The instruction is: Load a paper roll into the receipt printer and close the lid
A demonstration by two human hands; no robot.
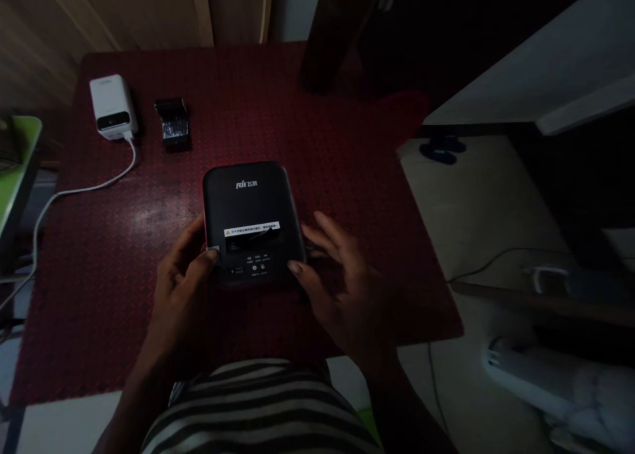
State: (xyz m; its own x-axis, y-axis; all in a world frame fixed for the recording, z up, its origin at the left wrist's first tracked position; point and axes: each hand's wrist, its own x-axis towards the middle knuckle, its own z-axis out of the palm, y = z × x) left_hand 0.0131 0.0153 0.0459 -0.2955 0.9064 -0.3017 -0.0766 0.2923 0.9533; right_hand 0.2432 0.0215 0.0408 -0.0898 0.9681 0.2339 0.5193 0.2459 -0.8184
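A black receipt printer (251, 202) with a white logo, a slot, a warning strip and small marked controls sits on the dark red table mat in front of me. My left hand (186, 272) grips its left side, thumb on the near left corner and fingers curled along the edge. At the opposite side, my right hand (342, 275) holds the near right corner between thumb and fingers, with the index finger raised off it. The undersides of the fingers on both sides are partly hidden by the printer.
A white power bank (112, 100) with a white cable (94, 188) lies at the far left. Beside it is a small black folded strip (173, 120). A dark post (332, 37) rises at the table's back. Slippers (441, 151) and a thin black cord (491, 259) are on the floor.
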